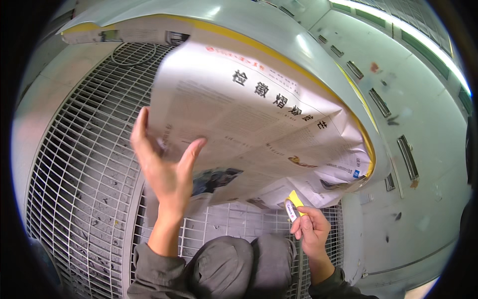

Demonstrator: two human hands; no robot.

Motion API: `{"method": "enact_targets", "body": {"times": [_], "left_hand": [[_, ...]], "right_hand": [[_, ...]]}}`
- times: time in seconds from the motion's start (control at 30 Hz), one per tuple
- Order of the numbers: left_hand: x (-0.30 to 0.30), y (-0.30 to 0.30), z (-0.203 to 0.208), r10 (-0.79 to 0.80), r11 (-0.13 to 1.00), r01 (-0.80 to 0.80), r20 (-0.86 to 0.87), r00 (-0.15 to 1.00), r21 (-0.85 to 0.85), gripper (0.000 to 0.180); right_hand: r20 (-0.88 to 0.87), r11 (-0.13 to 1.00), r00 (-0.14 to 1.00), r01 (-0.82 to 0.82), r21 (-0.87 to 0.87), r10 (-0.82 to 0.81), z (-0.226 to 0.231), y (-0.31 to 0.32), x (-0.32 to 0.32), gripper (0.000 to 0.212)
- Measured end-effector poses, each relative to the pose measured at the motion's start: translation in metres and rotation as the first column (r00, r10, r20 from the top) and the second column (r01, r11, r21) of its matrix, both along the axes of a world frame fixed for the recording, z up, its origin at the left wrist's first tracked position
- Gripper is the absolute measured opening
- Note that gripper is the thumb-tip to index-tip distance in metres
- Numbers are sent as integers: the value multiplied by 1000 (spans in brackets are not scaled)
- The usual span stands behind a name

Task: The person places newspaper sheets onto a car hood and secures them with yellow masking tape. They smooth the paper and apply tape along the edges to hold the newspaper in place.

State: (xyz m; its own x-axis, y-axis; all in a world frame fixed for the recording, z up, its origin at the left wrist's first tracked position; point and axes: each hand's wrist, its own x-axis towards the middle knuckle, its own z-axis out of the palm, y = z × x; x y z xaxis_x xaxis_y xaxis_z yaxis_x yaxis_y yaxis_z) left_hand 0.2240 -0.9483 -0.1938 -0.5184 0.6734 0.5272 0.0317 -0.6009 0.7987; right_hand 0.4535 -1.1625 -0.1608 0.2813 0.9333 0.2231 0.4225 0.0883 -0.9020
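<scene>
A large sheet of newspaper (219, 114) hangs from the edge of a curved, glossy pale grey panel (259, 25). Yellow masking tape (294, 62) runs along the seam where paper meets panel. My left hand (167, 164) is at the sheet's left side, fingers and thumb spread; some fingertips go out of sight behind the paper's edge. Near the sheet's lower right corner, my right hand (312, 228) pinches a small roll of yellow masking tape (294, 206), its pale printed core showing. The paper is creased at its right end.
Metal floor grating (94, 139) spreads below and to the left, with dark debris under it. My bent knees (224, 264) are close under the paper. On the right stands a pale wall (368, 45) with several slotted metal fittings (407, 157) and a bright light strip (418, 30).
</scene>
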Motion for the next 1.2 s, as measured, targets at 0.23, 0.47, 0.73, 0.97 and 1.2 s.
{"method": "enact_targets", "body": {"times": [0.23, 0.47, 0.73, 0.97, 1.2], "left_hand": [[14, 104, -60, -452, 838, 431, 16, 892, -334, 31], [61, 149, -42, 354, 934, -358, -178, 918, 7, 23], [17, 1, -60, -904, 333, 943, 277, 325, -18, 39], [4, -11, -50, -855, 394, 899, 283, 435, -193, 18], [-4, -51, -56, -641, 765, 642, -44, 766, 45, 12]], "right_hand": [[-137, 979, 981, -153, -136, 135, 28, 58, -46, 46], [-31, 987, 991, -136, -85, 134, 27, 88, -63, 60], [235, 971, 943, -218, -101, 236, 17, 100, -68, 77], [466, 922, 797, -303, -241, 383, 9, 99, -66, 66], [510, 971, 857, 54, -234, 75, -10, 93, -57, 22]]}}
